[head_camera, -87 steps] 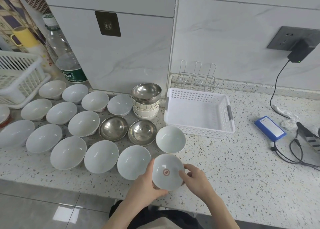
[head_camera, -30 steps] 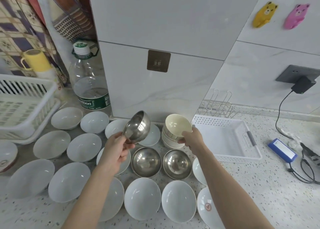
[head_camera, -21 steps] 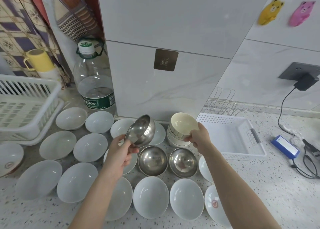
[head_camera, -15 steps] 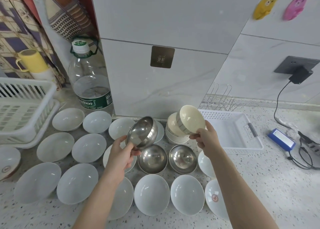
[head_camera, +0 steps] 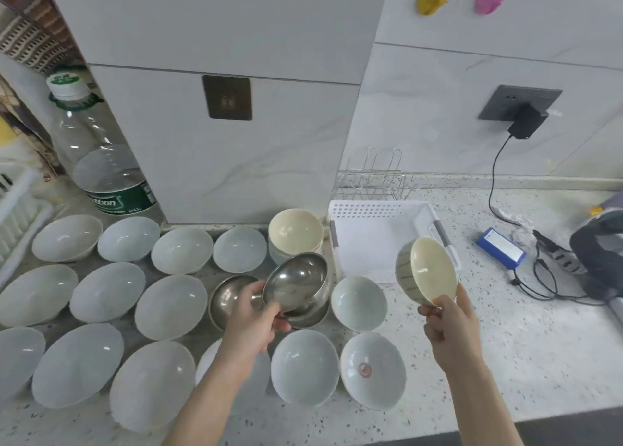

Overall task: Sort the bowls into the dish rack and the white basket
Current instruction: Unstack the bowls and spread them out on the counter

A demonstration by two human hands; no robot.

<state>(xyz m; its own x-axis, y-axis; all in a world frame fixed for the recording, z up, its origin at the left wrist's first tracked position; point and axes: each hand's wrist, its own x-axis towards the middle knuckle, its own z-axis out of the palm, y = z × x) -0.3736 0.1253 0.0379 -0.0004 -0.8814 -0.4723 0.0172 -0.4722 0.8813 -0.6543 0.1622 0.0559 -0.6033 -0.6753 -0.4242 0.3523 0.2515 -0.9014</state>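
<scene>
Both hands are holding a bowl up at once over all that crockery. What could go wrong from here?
The right hand pinches the tilted cream bowl only at its lower edge, so it might slip onto the counter. The left hand holds the steel bowl just above other steel bowls; lowering it carelessly could knock them.

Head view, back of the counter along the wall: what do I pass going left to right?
Water bottle → stack of cream bowls → white basket → blue box.
</scene>
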